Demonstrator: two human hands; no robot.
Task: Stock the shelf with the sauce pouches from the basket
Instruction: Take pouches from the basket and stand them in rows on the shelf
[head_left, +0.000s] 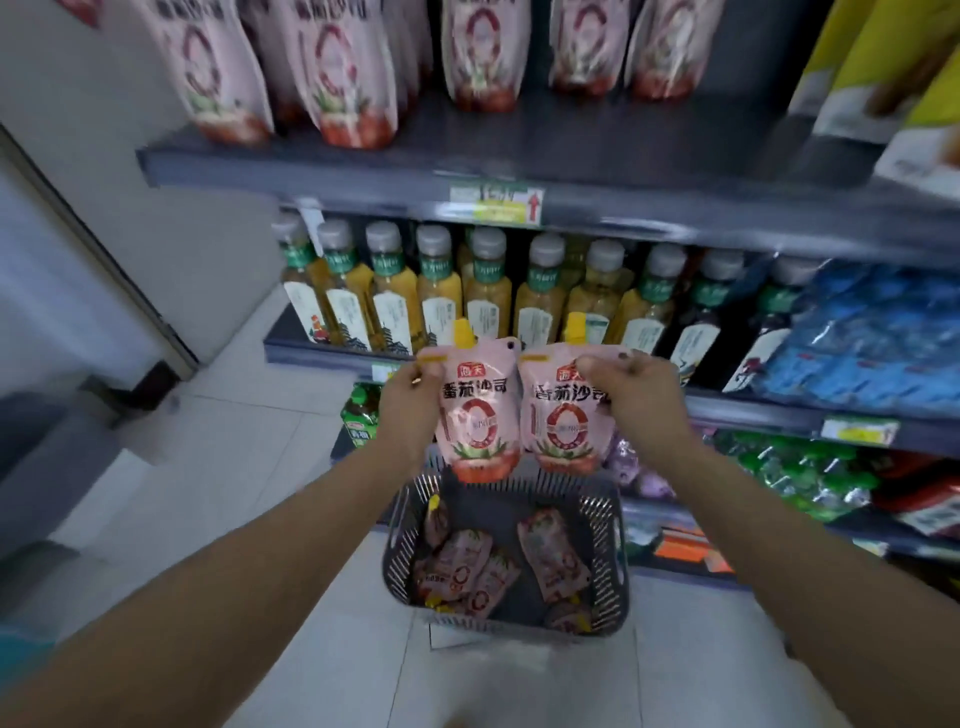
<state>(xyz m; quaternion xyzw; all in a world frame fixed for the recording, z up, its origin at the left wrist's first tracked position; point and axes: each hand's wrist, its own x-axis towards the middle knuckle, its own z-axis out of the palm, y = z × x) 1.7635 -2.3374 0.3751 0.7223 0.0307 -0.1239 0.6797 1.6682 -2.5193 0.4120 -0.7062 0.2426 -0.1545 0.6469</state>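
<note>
Currently: both hands carried pouches above basket (608, 519).
Left hand (410, 405) pinched left tomato-sauce pouch (475, 415); right hand (636, 395) pinched right pouch (563, 415). Corner-only pinches risked slips before the 12 o'clock shelf (363, 166).

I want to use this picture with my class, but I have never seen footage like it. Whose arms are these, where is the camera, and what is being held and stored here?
There is no machine here. The single picture comes from a wide-angle camera worn on a person's head, looking forward and down, so the two bare arms belong to the wearer.

The left hand grips one pink tomato-sauce pouch with a yellow spout by its top corner. The right hand holds a second matching pouch the same way, side by side.

Below them, on the pale tiled floor, stands a dark slatted plastic basket with several more pink pouches lying inside.

Ahead, the grey top shelf already carries upright pouches of the same kind. The shelf beneath holds grey-capped bottles of yellow drink.
</note>
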